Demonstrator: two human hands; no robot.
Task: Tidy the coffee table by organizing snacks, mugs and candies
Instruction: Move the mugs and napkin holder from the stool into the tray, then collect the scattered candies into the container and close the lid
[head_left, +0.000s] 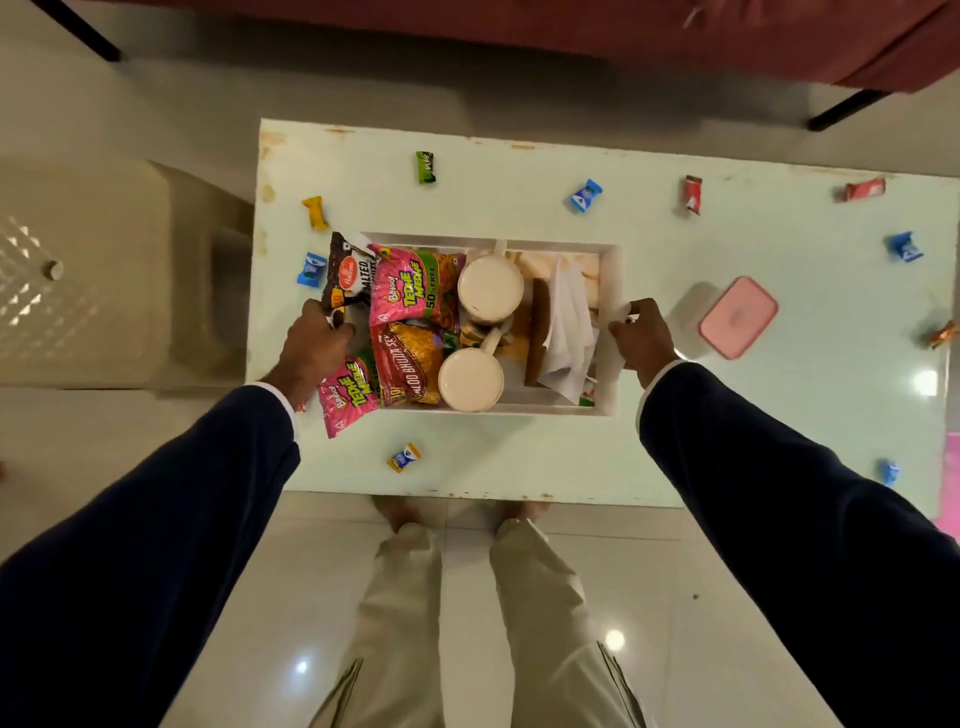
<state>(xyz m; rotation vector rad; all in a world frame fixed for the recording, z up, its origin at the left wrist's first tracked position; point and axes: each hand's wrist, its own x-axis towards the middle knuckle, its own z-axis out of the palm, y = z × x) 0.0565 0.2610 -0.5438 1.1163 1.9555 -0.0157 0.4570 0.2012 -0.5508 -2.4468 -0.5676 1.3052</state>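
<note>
A white tray (609, 270) sits near the middle of the pale surface (727, 415), and both hands hold it by its short ends. The left hand (317, 338) is at the 9 o'clock end; its fingers (340, 328) are curled around the edge there, partly under the snack packets. The right hand (641, 332) is at the 3 o'clock end, and its fingers (618, 326) are curled around the tray's white wall.

Inside the tray, the 9 o'clock half is full of snack packets: a dark salted-nuts packet (350, 270), a pink Tedhe Medhe packet (410, 286), a red bhujia packet (405, 364) and a second pink packet (348, 395) that hangs over the tray's corner at 7 o'clock. Beside them, in the middle, stand two cream mugs (491, 288), one behind the other. In the 3 o'clock half there are white paper napkins (569, 322) leaning on a brown flat piece (537, 332).

Wrapped candies lie loose on the surface around the tray: a green candy (426, 167) at 12 o'clock, a yellow candy (315, 212) at 10 o'clock, a blue candy (586, 195) at 1 o'clock, and one more blue and yellow candy (403, 457) at 6 o'clock. A small box with a pink lid (737, 317), closed, stands just beside the right hand at 3 o'clock.
</note>
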